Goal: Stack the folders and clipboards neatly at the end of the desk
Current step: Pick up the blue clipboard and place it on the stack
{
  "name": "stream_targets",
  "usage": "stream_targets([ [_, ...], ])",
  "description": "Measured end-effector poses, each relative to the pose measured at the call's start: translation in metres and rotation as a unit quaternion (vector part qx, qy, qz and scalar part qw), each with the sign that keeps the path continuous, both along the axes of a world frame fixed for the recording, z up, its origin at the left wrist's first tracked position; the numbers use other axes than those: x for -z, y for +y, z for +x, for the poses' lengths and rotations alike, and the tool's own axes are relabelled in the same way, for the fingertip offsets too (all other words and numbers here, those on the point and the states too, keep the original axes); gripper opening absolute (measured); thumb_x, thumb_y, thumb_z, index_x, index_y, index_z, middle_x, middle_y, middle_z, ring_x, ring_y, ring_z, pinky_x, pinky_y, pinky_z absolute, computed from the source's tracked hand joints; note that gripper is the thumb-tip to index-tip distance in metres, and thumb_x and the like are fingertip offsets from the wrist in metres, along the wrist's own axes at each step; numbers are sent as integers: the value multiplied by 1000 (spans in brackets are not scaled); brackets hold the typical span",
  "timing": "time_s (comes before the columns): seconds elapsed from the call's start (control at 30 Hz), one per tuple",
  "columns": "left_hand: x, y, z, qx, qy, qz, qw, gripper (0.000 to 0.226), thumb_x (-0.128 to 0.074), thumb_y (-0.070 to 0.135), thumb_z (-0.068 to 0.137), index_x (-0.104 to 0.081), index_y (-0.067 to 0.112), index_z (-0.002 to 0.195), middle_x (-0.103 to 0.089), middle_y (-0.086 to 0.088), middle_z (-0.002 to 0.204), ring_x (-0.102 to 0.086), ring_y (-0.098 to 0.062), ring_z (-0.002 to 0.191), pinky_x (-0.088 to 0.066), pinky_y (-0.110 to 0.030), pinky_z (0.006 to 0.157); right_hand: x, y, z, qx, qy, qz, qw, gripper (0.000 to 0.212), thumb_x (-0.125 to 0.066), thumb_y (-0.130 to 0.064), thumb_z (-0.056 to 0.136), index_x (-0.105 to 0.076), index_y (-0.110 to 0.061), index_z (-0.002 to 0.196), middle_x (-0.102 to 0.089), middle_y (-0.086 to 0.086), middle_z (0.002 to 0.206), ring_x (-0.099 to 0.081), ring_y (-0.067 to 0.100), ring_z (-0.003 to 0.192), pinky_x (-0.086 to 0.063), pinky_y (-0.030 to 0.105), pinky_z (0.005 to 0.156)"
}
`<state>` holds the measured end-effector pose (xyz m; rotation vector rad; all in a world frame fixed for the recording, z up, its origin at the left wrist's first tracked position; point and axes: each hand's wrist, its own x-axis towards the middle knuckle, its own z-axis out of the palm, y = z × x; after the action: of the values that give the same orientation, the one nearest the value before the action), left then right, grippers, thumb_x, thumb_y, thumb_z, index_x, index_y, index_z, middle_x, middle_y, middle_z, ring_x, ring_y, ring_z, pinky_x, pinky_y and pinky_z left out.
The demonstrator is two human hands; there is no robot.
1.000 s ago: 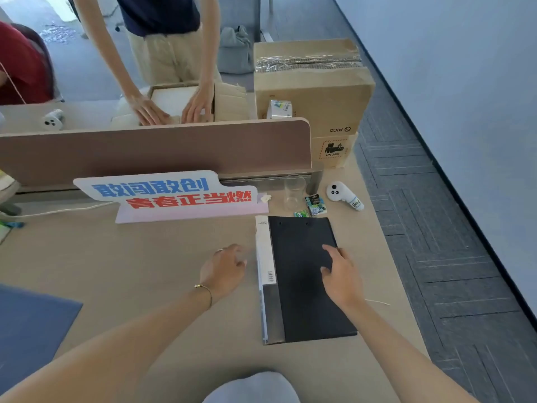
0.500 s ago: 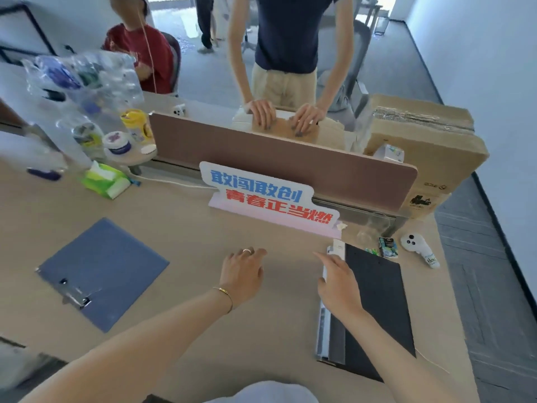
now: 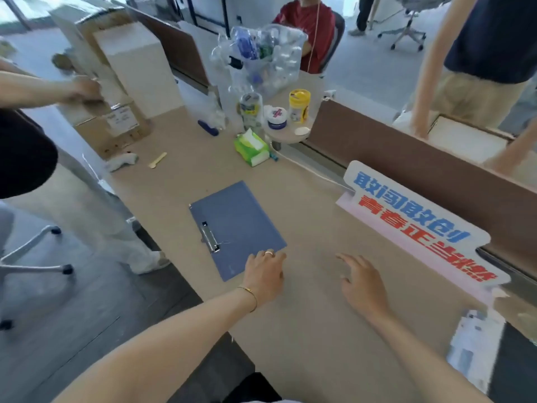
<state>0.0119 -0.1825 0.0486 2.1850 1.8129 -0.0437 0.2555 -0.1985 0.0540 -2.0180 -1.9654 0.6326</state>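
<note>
Blue clipboard lies flat on the tan desk, its metal clip facing up.
The left hand is open, fingers spread, its fingertips touching the clipboard's near corner and gripping nothing. The right hand is open too, hovering palm-down over bare desk just beside it, well short of the black folder at the lower right edge. A lettered sign stands along the brown divider.
</note>
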Motion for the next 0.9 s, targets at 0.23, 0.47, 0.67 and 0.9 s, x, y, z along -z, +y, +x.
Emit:
stream_targets([
  [0.23, 28, 12, -89, -144, -29, -73, 986, 31, -48, 17, 94, -58, 16, 124, -61, -7, 118, -55, -32, 117, -47, -41, 90, 22, 48, -81, -67, -7, -80, 995, 61, -62, -4, 74, -61, -18, 133, -64, 9, 129, -58, 32, 120, -46, 41, 103],
  [0.47, 47, 40, -140, -455, -325, -78, 825, 44, -47, 21, 100, -46, 20, 144, -65, -12, 128, -62, -30, 110, -44, -34, 86, 37, 104, -137, -20, 70, -172, 982, 52, -61, -7, 78, -62, -10, 130, -63, 16, 129, -56, 33, 123, -45, 37, 103],
  [0.67, 62, 56, -139, -605, -508, -93, 606, 50, -40, 44, 98, -47, 20, 142, -60, -8, 138, -56, -30, 125, -43, -42, 106, 39, 131, -161, 27, 143, -287, 947, 47, -61, -9, 80, -57, -30, 122, -68, -1, 116, -62, 22, 99, -47, 31, 82],
  [0.9, 65, 74, -138, -660, -584, -85, 465, 41, -37, 43, 101, -69, 18, 102, -70, -9, 100, -65, -20, 78, -50, -31, 68, 36, 138, -168, 10, 130, -336, 933, 39, -53, -31, 65, -63, -27, 102, -69, 0, 113, -64, 24, 103, -52, 37, 93],
])
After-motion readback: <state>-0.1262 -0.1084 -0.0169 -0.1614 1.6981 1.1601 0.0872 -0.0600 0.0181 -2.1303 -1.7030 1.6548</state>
